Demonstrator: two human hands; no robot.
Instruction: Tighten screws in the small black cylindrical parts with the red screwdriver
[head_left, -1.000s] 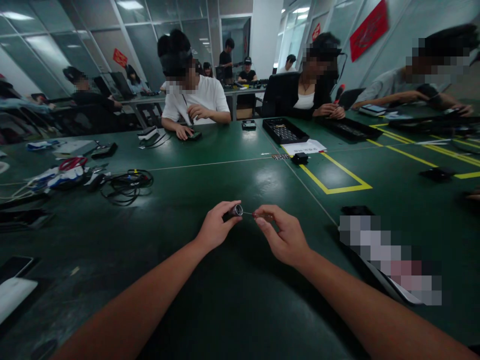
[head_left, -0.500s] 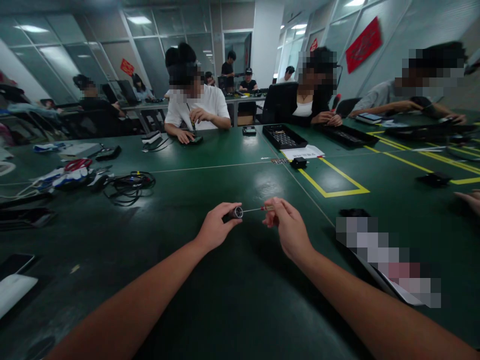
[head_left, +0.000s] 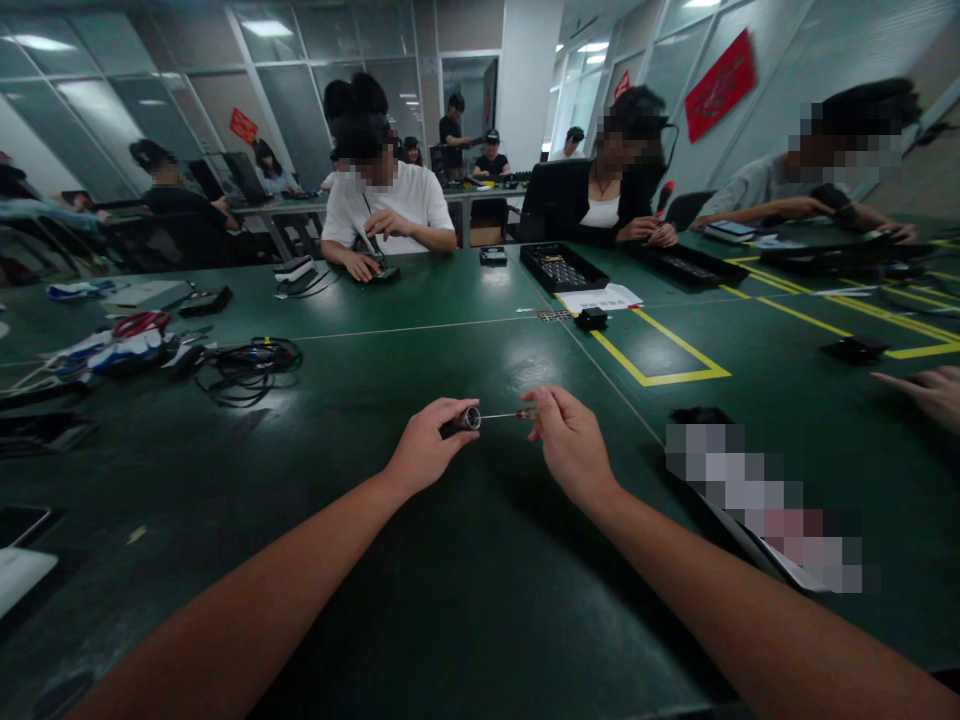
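Observation:
Over the green table, my left hand pinches a small dark cylindrical part with a metal rim, held sideways. My right hand grips a thin screwdriver with a red handle. Its slim metal shaft points left and its tip meets the open end of the cylinder. Both hands hover just above the tabletop, a short gap apart.
A tangle of black cables and red-handled tools lie at the left. A black parts tray, a paper sheet and a yellow taped rectangle are beyond. Several people sit across; another person's hand reaches in at right.
My right hand has turned and shifted slightly right along the screwdriver handle. Another person's hand has come further into view at the right edge. The view has shifted a little.

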